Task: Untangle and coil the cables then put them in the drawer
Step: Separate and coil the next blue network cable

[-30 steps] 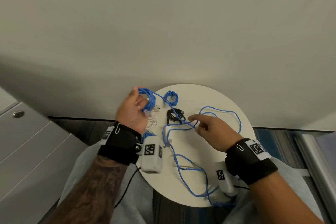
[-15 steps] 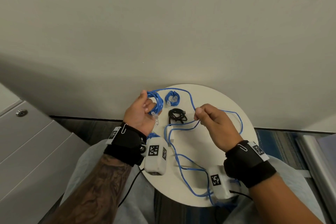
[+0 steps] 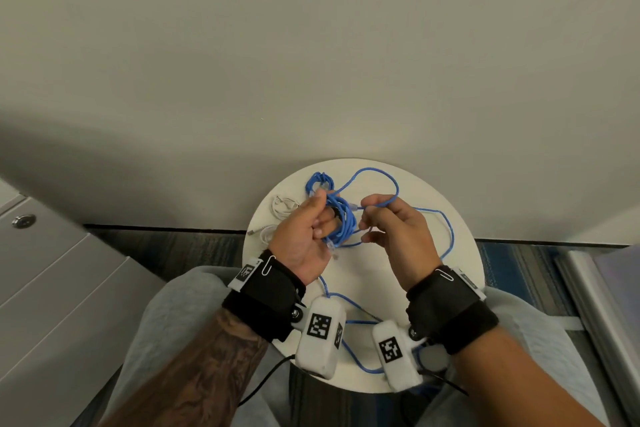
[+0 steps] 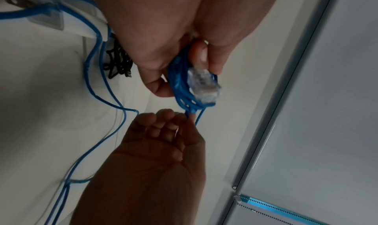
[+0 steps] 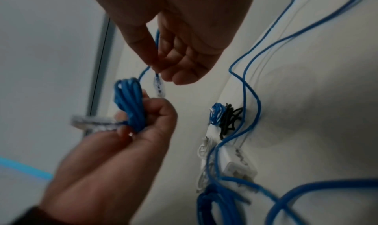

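Note:
My left hand grips a bundle of blue cable coils above the round white table; a clear plug sticks out of the bundle. My right hand is just right of it and pinches the same blue cable near its other clear plug. The rest of that cable trails in loose loops over the table. A small coiled blue cable, a black cable and a white cable lie on the table.
A grey cabinet with drawer fronts and a round lock stands to my left. A pale wall runs behind the table. My knees in grey trousers are under the table's near edge.
Both hands have come together over the table's far middle. The left hand carried the coil rightward, and the right hand lifted its strand up to the coil. The black cable is now hidden in the head view.

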`<action>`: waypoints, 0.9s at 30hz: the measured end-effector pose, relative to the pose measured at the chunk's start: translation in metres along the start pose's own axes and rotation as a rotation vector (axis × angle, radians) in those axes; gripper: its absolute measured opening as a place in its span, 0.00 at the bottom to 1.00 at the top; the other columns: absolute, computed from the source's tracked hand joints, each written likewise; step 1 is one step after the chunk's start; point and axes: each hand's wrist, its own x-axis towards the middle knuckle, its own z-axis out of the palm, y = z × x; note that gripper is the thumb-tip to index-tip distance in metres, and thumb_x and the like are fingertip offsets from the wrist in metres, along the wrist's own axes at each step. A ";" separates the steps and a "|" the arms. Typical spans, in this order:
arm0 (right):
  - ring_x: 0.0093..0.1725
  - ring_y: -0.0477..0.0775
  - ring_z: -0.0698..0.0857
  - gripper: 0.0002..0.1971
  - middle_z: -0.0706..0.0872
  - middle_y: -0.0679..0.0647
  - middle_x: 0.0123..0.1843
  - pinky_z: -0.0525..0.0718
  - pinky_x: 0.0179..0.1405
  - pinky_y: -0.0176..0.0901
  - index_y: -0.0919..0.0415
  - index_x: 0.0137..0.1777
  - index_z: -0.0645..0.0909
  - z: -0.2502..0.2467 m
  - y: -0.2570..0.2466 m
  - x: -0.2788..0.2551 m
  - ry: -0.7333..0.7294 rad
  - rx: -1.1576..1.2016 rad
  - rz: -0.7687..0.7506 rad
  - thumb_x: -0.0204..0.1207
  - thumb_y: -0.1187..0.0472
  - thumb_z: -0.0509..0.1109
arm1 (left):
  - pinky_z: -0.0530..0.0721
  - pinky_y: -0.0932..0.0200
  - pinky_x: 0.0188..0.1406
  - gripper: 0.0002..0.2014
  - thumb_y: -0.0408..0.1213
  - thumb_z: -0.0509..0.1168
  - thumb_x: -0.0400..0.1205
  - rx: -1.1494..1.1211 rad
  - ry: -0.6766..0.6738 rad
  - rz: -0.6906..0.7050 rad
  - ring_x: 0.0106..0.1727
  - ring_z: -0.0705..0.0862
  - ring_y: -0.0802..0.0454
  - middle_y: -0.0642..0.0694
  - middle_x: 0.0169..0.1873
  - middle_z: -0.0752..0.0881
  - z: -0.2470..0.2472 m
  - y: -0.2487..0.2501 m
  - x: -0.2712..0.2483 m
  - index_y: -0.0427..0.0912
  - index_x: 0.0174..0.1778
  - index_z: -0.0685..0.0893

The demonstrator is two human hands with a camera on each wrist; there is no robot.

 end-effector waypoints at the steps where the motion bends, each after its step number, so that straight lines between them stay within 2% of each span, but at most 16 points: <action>1: 0.40 0.51 0.83 0.09 0.84 0.55 0.40 0.84 0.36 0.43 0.65 0.53 0.86 0.000 -0.001 0.000 -0.021 0.031 0.012 0.82 0.72 0.63 | 0.64 0.55 0.53 0.13 0.45 0.60 0.87 -0.005 0.005 0.006 0.22 0.59 0.60 0.55 0.21 0.63 0.000 0.000 0.000 0.44 0.43 0.86; 4: 0.45 0.51 0.84 0.12 0.86 0.53 0.44 0.83 0.40 0.44 0.61 0.51 0.87 -0.002 -0.002 0.001 -0.071 0.081 0.048 0.85 0.68 0.61 | 0.65 0.55 0.58 0.12 0.44 0.59 0.88 -0.050 0.013 0.024 0.21 0.60 0.60 0.55 0.21 0.63 0.001 0.006 0.000 0.45 0.46 0.85; 7: 0.43 0.51 0.85 0.12 0.88 0.53 0.43 0.84 0.40 0.43 0.62 0.56 0.85 -0.002 0.000 0.001 -0.089 0.047 0.033 0.87 0.69 0.59 | 0.75 0.56 0.61 0.14 0.43 0.58 0.88 -0.063 0.001 0.020 0.22 0.61 0.60 0.55 0.21 0.62 0.002 0.007 -0.002 0.45 0.43 0.85; 9: 0.42 0.52 0.86 0.11 0.88 0.55 0.43 0.84 0.39 0.43 0.63 0.63 0.81 0.000 0.001 0.000 -0.073 0.036 0.001 0.86 0.71 0.60 | 0.83 0.50 0.60 0.13 0.45 0.60 0.87 -0.024 -0.015 -0.013 0.32 0.68 0.54 0.54 0.20 0.62 0.001 0.005 -0.002 0.43 0.45 0.85; 11: 0.42 0.56 0.88 0.14 0.90 0.61 0.45 0.85 0.40 0.43 0.62 0.67 0.75 0.001 0.001 -0.002 -0.072 0.077 -0.003 0.85 0.72 0.62 | 0.82 0.41 0.65 0.13 0.46 0.63 0.85 0.020 -0.041 -0.063 0.46 0.70 0.45 0.52 0.19 0.63 0.002 0.002 -0.003 0.40 0.49 0.85; 12: 0.42 0.58 0.89 0.15 0.91 0.64 0.46 0.87 0.40 0.44 0.61 0.68 0.74 0.003 -0.001 -0.003 -0.079 0.103 0.005 0.85 0.73 0.63 | 0.78 0.38 0.70 0.13 0.47 0.63 0.85 0.051 -0.047 -0.080 0.42 0.70 0.47 0.52 0.19 0.66 0.004 0.000 -0.004 0.40 0.50 0.84; 13: 0.42 0.60 0.90 0.15 0.91 0.67 0.47 0.87 0.40 0.44 0.60 0.68 0.73 0.004 -0.002 -0.005 -0.089 0.111 0.008 0.84 0.73 0.63 | 0.77 0.38 0.70 0.13 0.46 0.61 0.86 0.085 -0.041 -0.083 0.34 0.69 0.53 0.53 0.19 0.70 0.006 -0.001 -0.006 0.39 0.52 0.83; 15: 0.42 0.58 0.91 0.15 0.91 0.67 0.47 0.88 0.41 0.45 0.59 0.69 0.74 0.006 -0.002 -0.007 -0.094 0.066 0.010 0.86 0.70 0.63 | 0.84 0.48 0.58 0.13 0.43 0.57 0.88 0.139 -0.003 -0.048 0.21 0.64 0.61 0.54 0.20 0.75 0.012 -0.002 -0.009 0.39 0.55 0.81; 17: 0.47 0.56 0.91 0.16 0.92 0.62 0.48 0.88 0.48 0.50 0.56 0.73 0.74 0.008 -0.001 -0.009 -0.109 0.013 0.034 0.87 0.62 0.64 | 0.78 0.58 0.47 0.11 0.40 0.58 0.88 0.169 0.038 0.046 0.20 0.64 0.61 0.53 0.23 0.78 0.013 -0.005 -0.008 0.37 0.56 0.81; 18: 0.52 0.56 0.91 0.20 0.92 0.60 0.50 0.88 0.55 0.53 0.54 0.75 0.71 0.008 0.001 -0.009 -0.134 0.002 0.050 0.85 0.58 0.68 | 0.77 0.61 0.45 0.11 0.39 0.58 0.88 0.197 0.057 0.105 0.20 0.67 0.61 0.50 0.27 0.80 0.011 -0.007 -0.005 0.36 0.55 0.81; 20: 0.59 0.59 0.90 0.39 0.89 0.62 0.54 0.85 0.65 0.56 0.51 0.80 0.63 0.009 0.008 -0.010 -0.189 -0.040 0.054 0.74 0.53 0.80 | 0.82 0.64 0.37 0.10 0.38 0.58 0.88 0.311 0.082 0.180 0.27 0.82 0.56 0.42 0.37 0.87 0.011 -0.010 -0.005 0.36 0.54 0.82; 22: 0.58 0.59 0.90 0.49 0.87 0.61 0.52 0.88 0.62 0.56 0.46 0.82 0.58 0.011 0.013 -0.009 -0.190 -0.094 0.041 0.67 0.53 0.85 | 0.87 0.56 0.42 0.12 0.39 0.58 0.88 0.422 0.066 0.183 0.45 0.90 0.46 0.35 0.47 0.90 0.011 -0.016 -0.007 0.37 0.59 0.82; 23: 0.56 0.60 0.90 0.47 0.87 0.62 0.50 0.89 0.60 0.56 0.46 0.82 0.60 0.012 0.013 -0.010 -0.176 -0.111 0.035 0.68 0.53 0.84 | 0.87 0.54 0.44 0.12 0.40 0.58 0.88 0.444 0.061 0.184 0.48 0.90 0.44 0.34 0.50 0.90 0.012 -0.018 -0.008 0.37 0.60 0.82; 24: 0.55 0.63 0.90 0.41 0.86 0.65 0.51 0.89 0.59 0.58 0.49 0.80 0.64 0.012 0.013 -0.009 -0.157 -0.123 0.025 0.70 0.52 0.82 | 0.87 0.56 0.43 0.12 0.39 0.58 0.88 0.444 0.057 0.192 0.44 0.89 0.45 0.34 0.49 0.90 0.012 -0.019 -0.009 0.36 0.60 0.82; 26: 0.53 0.67 0.89 0.27 0.86 0.68 0.50 0.88 0.60 0.62 0.54 0.72 0.76 0.011 0.010 -0.007 -0.089 -0.146 -0.014 0.77 0.44 0.75 | 0.79 0.64 0.32 0.13 0.37 0.57 0.89 0.423 0.048 0.219 0.29 0.78 0.54 0.40 0.38 0.87 0.013 -0.021 -0.010 0.31 0.60 0.80; 27: 0.50 0.66 0.89 0.22 0.87 0.67 0.48 0.88 0.59 0.62 0.56 0.65 0.81 0.010 0.010 -0.006 -0.044 -0.141 -0.036 0.79 0.41 0.71 | 0.75 0.66 0.30 0.13 0.36 0.57 0.89 0.411 0.042 0.225 0.26 0.71 0.57 0.45 0.34 0.84 0.013 -0.022 -0.010 0.29 0.60 0.79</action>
